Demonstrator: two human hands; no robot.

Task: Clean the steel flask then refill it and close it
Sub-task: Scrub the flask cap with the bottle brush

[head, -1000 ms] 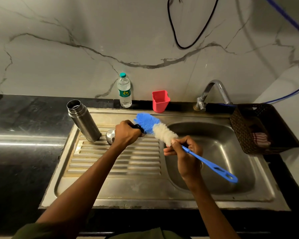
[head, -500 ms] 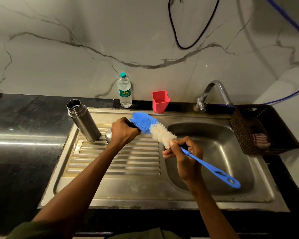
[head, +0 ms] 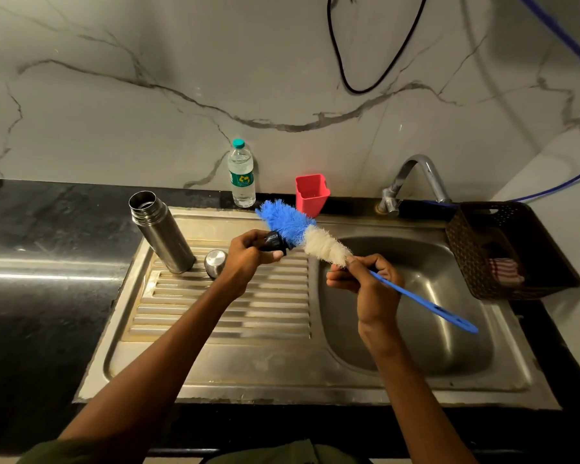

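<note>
The open steel flask (head: 163, 234) stands upright at the back left of the ribbed drainboard (head: 221, 306). Its steel cap (head: 215, 262) lies beside it on the drainboard. My left hand (head: 248, 254) grips a small black stopper (head: 273, 242) and holds it against the blue bristles of a bottle brush (head: 298, 229). My right hand (head: 369, 283) grips the brush's blue handle just below the white bristles, with the handle (head: 426, 304) reaching out over the sink basin (head: 416, 316).
A small water bottle (head: 241, 175) and a red cup (head: 311, 195) stand against the marble wall behind the sink. The tap (head: 412, 180) is at the back right. A dark woven basket (head: 503, 252) holding a cloth sits right of the basin. Black counter lies left.
The brush head has shifted slightly against the black stopper in my left hand, which has turned so that the stopper shows. Both hands stay over the drainboard's right edge.
</note>
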